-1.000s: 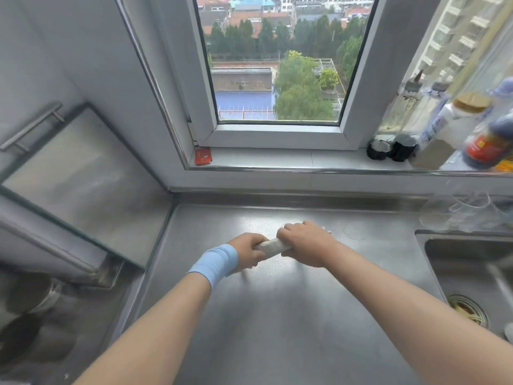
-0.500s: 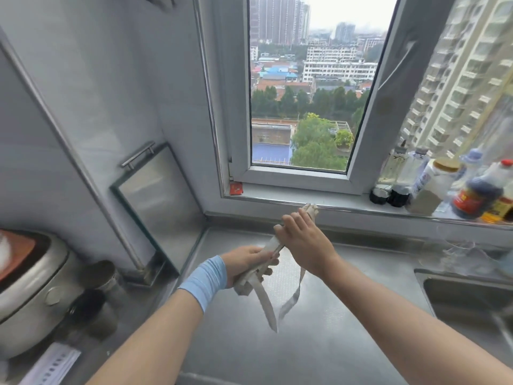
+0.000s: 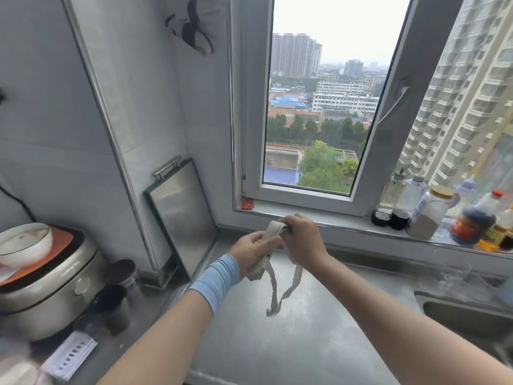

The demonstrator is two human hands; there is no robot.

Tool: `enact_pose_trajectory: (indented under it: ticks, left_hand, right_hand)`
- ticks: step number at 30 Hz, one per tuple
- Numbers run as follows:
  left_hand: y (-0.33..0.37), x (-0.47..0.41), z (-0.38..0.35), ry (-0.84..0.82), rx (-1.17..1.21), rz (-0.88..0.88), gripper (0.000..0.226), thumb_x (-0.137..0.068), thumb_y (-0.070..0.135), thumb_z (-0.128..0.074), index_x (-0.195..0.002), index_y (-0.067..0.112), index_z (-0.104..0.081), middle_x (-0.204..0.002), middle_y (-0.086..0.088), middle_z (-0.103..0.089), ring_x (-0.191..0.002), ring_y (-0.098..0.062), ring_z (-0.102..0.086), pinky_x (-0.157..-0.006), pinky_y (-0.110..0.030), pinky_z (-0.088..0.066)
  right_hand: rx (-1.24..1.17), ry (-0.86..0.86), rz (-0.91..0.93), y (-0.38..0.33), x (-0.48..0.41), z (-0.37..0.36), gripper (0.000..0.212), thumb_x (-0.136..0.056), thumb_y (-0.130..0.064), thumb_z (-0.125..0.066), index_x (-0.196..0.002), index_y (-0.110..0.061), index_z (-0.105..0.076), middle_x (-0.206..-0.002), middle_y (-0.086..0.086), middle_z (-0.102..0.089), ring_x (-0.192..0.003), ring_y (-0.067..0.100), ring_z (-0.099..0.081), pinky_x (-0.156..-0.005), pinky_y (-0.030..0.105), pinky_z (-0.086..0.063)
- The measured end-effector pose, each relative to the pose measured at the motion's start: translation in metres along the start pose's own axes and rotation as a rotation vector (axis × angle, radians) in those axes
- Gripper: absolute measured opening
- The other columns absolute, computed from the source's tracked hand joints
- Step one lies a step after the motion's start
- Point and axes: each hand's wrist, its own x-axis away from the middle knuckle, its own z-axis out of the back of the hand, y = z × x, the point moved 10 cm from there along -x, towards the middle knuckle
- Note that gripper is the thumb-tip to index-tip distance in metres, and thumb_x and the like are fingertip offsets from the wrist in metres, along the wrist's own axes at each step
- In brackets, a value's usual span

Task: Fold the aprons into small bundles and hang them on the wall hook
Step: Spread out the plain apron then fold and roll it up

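**Apron bundle held up in 2 hands, ties dangling**

We see the apron (image 3: pixel 273 232) rolled into a small pale bundle, held in the air above the desk (image 3: pixel 305 343) and just in front of the window sill (image 3: pixel 277 208). The left hand (image 3: pixel 251 250) grips the lower end w/ fingers wrapped round it. The right hand (image 3: pixel 302 243) clenches the upper end, fingers curled over the roll. We judge the 2-hand hold is there to stop the roll springing open. The ties (image 3: pixel 288 287) hang free below in a loop, prob. left out so they can be wound round the bundle or used to hang it.

A dark cloth thing (image 3: pixel 194 26) hangs high on the wall left of the window, approx. where we'd expect the hook. The hook itself is covered, so we can't confirm it.

Hard to read: the right palm hides most of the roll, so we can't tell how tight it is or whether a tie is already wrapped. The ties' ends are blurred, and we can't tell if there are 2 ties or 1 loop. The sink (image 3: pixel 466 315) is cut off at the right edge, and the rice cooker (image 3: pixel 50 287) and the clutter beside it are smeared.
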Motion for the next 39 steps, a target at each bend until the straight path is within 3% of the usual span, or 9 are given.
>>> enact_pose_trajectory:
  ticks: [5, 9, 13, 16, 19, 22, 28, 34, 39]
  left_hand:
    - [0.020, 0.009, -0.022, -0.192, 0.015, 0.050, 0.079, -0.073, 0.036, -0.081, -0.132, 0.015, -0.033, -0.102, -0.014, -0.056, -0.053, -0.009, -0.062, -0.042, -0.020, -0.046]
    - [0.041, 0.020, -0.043, -0.350, 0.067, 0.015, 0.044, -0.074, 0.029, -0.074, -0.109, 0.010, -0.055, -0.087, -0.013, -0.060, -0.067, -0.021, -0.060, -0.051, -0.024, -0.043]
    - [0.048, 0.004, -0.025, -0.192, 0.005, -0.005, 0.038, -0.058, 0.025, -0.076, -0.092, 0.014, -0.062, -0.078, -0.008, -0.056, -0.067, -0.020, -0.052, -0.061, -0.032, -0.039]
    - [0.053, -0.003, -0.016, -0.164, -0.031, -0.017, 0.037, -0.059, 0.016, -0.078, -0.093, 0.015, -0.064, -0.079, -0.007, -0.059, -0.072, -0.020, -0.055, -0.069, -0.034, -0.044]
    - [0.060, -0.016, 0.006, -0.062, -0.127, -0.059, 0.058, -0.056, 0.027, -0.088, -0.108, 0.016, -0.065, -0.098, -0.006, -0.071, -0.093, -0.022, -0.068, -0.087, -0.039, -0.055]
    - [0.073, -0.023, 0.009, -0.016, -0.263, -0.116, 0.077, -0.050, 0.034, -0.087, -0.119, 0.016, -0.059, -0.106, -0.004, -0.071, -0.100, -0.020, -0.068, -0.091, -0.040, -0.055]
    - [0.073, -0.024, 0.009, -0.018, -0.305, -0.009, 0.042, -0.056, 0.041, -0.075, -0.092, 0.019, -0.070, -0.088, -0.006, -0.070, -0.083, -0.020, -0.064, -0.080, -0.040, -0.055]
    - [0.080, -0.030, 0.045, 0.130, 0.070, 0.050, 0.041, -0.082, 0.029, -0.076, -0.113, 0.005, -0.063, -0.086, -0.010, -0.068, -0.074, -0.021, -0.067, -0.062, -0.032, -0.054]
    - [0.084, -0.032, 0.074, 0.257, 0.029, 0.069, 0.062, -0.076, 0.035, -0.081, -0.124, 0.006, -0.055, -0.109, -0.015, -0.068, -0.099, -0.031, -0.067, -0.088, -0.050, -0.055]
  right_hand:
    - [-0.364, -0.142, -0.285, 0.000, -0.009, -0.004, 0.010, -0.073, -0.014, -0.066, -0.067, -0.011, -0.073, -0.059, 0.000, -0.065, -0.058, 0.009, -0.049, -0.056, 0.029, -0.044]
    - [-0.489, -0.186, -0.338, -0.016, -0.017, 0.000, 0.007, -0.073, -0.009, -0.071, -0.069, -0.004, -0.074, -0.058, 0.006, -0.061, -0.053, 0.014, -0.050, -0.050, 0.027, -0.043]
    - [-0.465, -0.205, -0.360, -0.016, -0.029, 0.001, 0.014, -0.073, 0.004, -0.066, -0.074, -0.005, -0.077, -0.060, 0.006, -0.062, -0.058, 0.015, -0.051, -0.051, 0.026, -0.044]
    - [-0.636, -0.456, -0.331, -0.021, -0.028, -0.009, 0.036, -0.079, 0.014, -0.060, -0.104, -0.008, -0.075, -0.094, 0.017, -0.072, -0.082, 0.021, -0.065, -0.075, 0.035, -0.058]
    - [-1.134, -0.778, -0.355, -0.039, -0.015, -0.022, 0.049, -0.086, 0.006, -0.053, -0.133, -0.008, -0.058, -0.124, 0.021, -0.062, -0.113, 0.034, -0.060, -0.104, 0.048, -0.044]
    - [-0.888, -0.624, -0.312, -0.036, -0.030, -0.025, 0.032, -0.086, -0.016, -0.071, -0.115, -0.004, -0.066, -0.103, 0.013, -0.067, -0.095, 0.023, -0.064, -0.088, 0.041, -0.051]
    - [-0.730, -0.236, -0.311, -0.019, -0.055, -0.004, 0.019, -0.080, -0.023, -0.081, -0.091, -0.008, -0.075, -0.085, 0.006, -0.070, -0.082, 0.019, -0.063, -0.069, 0.035, -0.051]
    - [-0.771, -0.361, -0.437, -0.015, -0.029, -0.040, 0.077, -0.074, -0.029, -0.086, -0.131, -0.025, -0.034, -0.115, 0.004, -0.064, -0.100, 0.022, -0.068, -0.089, 0.043, -0.055]
    - [-0.658, -0.306, -0.403, -0.008, -0.029, -0.040, 0.020, -0.093, -0.009, -0.064, -0.111, -0.013, -0.056, -0.094, 0.012, -0.072, -0.050, 0.015, -0.055, -0.045, 0.025, -0.045]
